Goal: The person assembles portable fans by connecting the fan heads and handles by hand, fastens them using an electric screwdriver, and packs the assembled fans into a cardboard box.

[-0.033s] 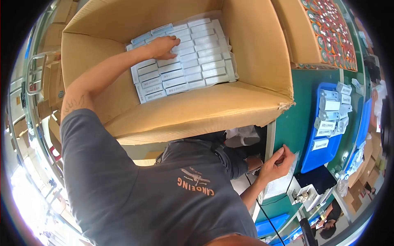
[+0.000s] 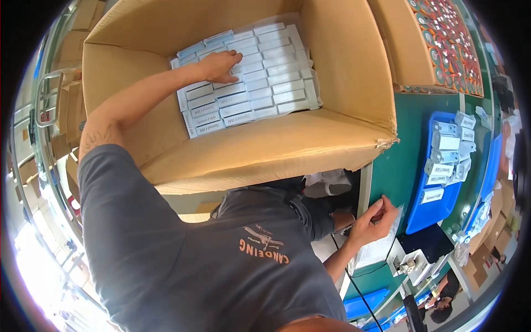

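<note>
My left hand (image 2: 221, 66) reaches into a large cardboard box (image 2: 348, 61), over rows of small white cartons (image 2: 254, 74) packed side by side. Its thumb and fingers are apart and rest on the carton tops near the middle of the layer; I see nothing lifted in them. The palm and forearm hide some cartons on the left. My right hand (image 2: 376, 221) hovers over the near edge of the green table, with its fingers curled in and the thumb against them. Nothing shows in it. Under it lies a clear plastic bag (image 2: 381, 249).
On the green table (image 2: 401, 133) at right sits a blue tray (image 2: 417, 218) with several white cartons and grey parts. Behind it stands another open box (image 2: 398, 55) of round orange-and-green parts. A black cable (image 2: 362, 296) hangs nearby. Another person (image 2: 445, 299) works at lower right.
Almost nothing differs. My left thumb has shifted slightly downward over the cartons, and the right hand keeps its place.
</note>
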`<state>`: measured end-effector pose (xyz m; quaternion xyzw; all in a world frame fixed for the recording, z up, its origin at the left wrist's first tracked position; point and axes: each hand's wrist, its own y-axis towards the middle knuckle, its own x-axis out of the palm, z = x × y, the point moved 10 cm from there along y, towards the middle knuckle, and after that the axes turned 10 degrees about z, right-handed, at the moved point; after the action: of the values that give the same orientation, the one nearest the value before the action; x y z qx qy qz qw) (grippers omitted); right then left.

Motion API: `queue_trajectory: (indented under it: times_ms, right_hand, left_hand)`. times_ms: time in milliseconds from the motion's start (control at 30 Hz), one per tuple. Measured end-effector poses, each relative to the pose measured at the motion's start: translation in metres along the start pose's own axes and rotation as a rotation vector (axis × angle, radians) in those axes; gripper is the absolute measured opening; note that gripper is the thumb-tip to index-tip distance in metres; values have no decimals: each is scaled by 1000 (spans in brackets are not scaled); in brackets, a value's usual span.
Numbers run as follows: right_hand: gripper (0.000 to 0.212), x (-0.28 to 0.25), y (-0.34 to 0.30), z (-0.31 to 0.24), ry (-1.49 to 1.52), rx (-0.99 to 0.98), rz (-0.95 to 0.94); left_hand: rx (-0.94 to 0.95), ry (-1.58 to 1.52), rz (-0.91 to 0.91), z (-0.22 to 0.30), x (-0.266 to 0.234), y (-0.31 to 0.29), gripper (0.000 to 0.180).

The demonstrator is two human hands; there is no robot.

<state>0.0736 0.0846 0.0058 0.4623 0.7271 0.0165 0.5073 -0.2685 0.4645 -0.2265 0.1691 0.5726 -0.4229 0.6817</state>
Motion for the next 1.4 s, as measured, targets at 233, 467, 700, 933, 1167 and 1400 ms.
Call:
queue_trajectory:
  times_ms: [233, 467, 700, 933, 1167, 1400]
  right_hand:
    - [15, 3, 2, 1, -31, -13, -3]
    - [15, 2, 2, 1, 2, 8, -9]
    - [14, 0, 2, 0, 7, 11, -18]
    - [12, 0, 2, 2, 8, 31, -13]
    - [12, 0, 3, 2, 11, 36, -14]
    - [11, 1, 2, 4, 16, 49, -8]
  left_hand:
    - [-44, 141, -191, 62, 34, -59, 128]
    - [-96, 193, -79, 66, 50, -65, 128]
    - [-223, 130, -45, 50, 52, -61, 118]
    - [-227, 176, -108, 63, 57, -52, 109]
    - [-285, 63, 24, 39, 49, -49, 106]
    - [-179, 118, 78, 70, 53, -61, 107]
